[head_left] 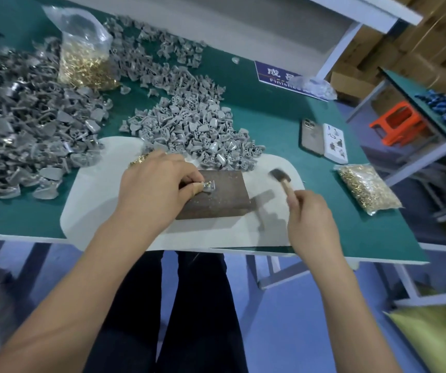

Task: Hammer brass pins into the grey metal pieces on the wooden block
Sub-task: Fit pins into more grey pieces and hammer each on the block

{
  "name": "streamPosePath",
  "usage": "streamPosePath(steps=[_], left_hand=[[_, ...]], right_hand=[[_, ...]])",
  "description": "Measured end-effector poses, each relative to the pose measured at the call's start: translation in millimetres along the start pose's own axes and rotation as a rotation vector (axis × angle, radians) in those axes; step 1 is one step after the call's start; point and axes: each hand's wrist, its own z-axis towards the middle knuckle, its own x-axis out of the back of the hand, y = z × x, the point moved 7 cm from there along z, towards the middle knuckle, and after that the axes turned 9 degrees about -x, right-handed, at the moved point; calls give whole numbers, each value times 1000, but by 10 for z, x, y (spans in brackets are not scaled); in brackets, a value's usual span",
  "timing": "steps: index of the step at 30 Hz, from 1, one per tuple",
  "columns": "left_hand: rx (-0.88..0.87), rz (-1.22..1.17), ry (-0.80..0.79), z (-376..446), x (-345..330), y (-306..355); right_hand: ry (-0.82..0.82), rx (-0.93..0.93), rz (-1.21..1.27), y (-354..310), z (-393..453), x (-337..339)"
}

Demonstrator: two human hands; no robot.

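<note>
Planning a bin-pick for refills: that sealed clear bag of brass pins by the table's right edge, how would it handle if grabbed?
The bag of brass pins lies flat and bulging, so it is probably floppy and would sag. Packed with metal, it is likely heavy for its size. The glossy film looks slippery.

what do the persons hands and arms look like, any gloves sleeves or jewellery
Both forearms are bare up to the frame edge, with no sleeves in view. The left hand and right hand wear no gloves. No rings, watch or bracelets show. A tan strip like a plaster or tape wraps one left fingertip.
</note>
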Motion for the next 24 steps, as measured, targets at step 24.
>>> streamPosePath(steps=[24], left_hand=[[1,-67,47,-3,-1,-24]], right_hand=[[12,392,247,-1036,-500,274]])
